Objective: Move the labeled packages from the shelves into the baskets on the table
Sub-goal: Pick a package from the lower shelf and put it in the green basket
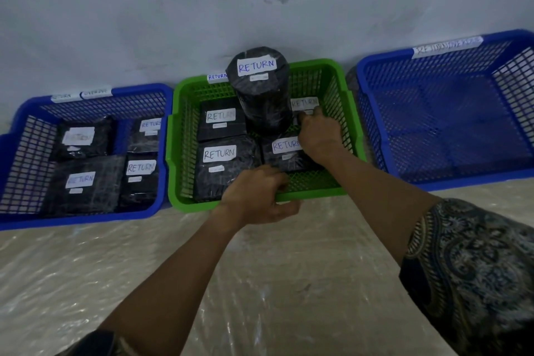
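- My left grip [255,196] is curled over the front rim of the green basket [315,63], fingers inside and thumb outside; it looks like it holds the rim.
- My right grip [319,136] is deep in the same basket, fingers curled on the near edge of the back-right pack [303,102]. It holds nothing else.
- Step, my guess: seating that pack while steadying the basket.
- Done so far: the green basket holds five black packs, four flat and one tall roll [263,95] standing upright at the back.
- The left blue basket [138,89] holds four flat packs.
- The right blue basket [476,179] shows no packs.
- All three baskets sit side by side on the desk [260,283], against the wall.
- Left to do: shelves are out of view, so I cannot tell how many packs remain.
- Writing: every readable pack label says "RETURN"; the small tags under them are too small to read.
- Green rim tag [217,76] reads "RETURN".
- Left blue rim tags [95,93] look like "RETURN" and "OVERDUE", blurred.
- Right blue rim tag [448,45] starts "RETURN"; the rest is unreadable.
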